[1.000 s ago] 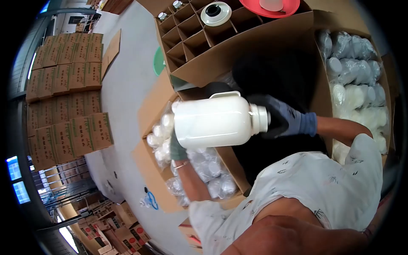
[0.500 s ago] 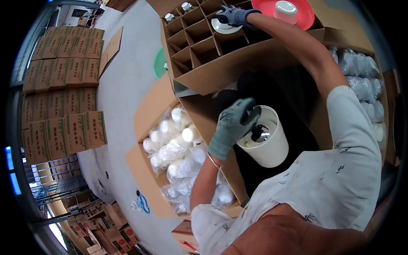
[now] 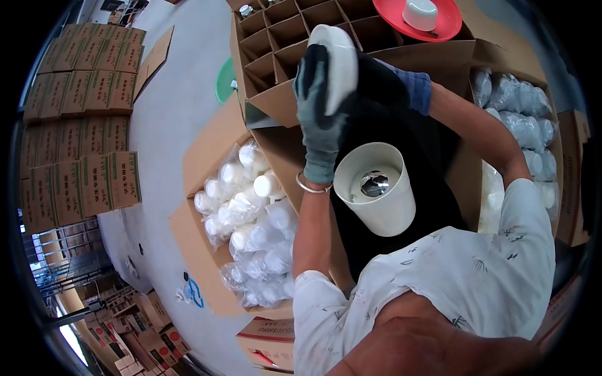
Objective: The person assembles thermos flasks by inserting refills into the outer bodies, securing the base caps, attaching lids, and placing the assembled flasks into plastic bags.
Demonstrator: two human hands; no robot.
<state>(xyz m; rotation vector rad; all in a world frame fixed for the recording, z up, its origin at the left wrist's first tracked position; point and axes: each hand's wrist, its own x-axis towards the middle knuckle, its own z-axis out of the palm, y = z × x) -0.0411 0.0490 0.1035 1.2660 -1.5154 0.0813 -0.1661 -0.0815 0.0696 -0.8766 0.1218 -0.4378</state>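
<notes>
My left hand (image 3: 320, 113), in a grey-green glove, grips a round white lid-like part (image 3: 342, 69), which stands on edge in front of the divided box. Close by on the right is my right hand (image 3: 392, 84), in a dark glove with a blue cuff; its fingers are hidden in shadow behind the part. A white cylindrical container (image 3: 392, 207) rests on my dark-clad lap, its open end facing up toward me. Something shiny and silvery (image 3: 375, 183) shows inside it.
A divided cardboard box (image 3: 295, 28) lies ahead, with a red dish (image 3: 448, 25) holding a white cup (image 3: 420, 14) at its edge. Boxes of plastic-wrapped white bottles (image 3: 251, 207) flank me. Stacked cartons (image 3: 81, 131) stand far left; a green round object (image 3: 224, 80) lies on the floor.
The white bottle was turned upright, open end up. My right hand reached to the divided box, and the round white part has come from there toward me. My left hand moved up to grip it.
</notes>
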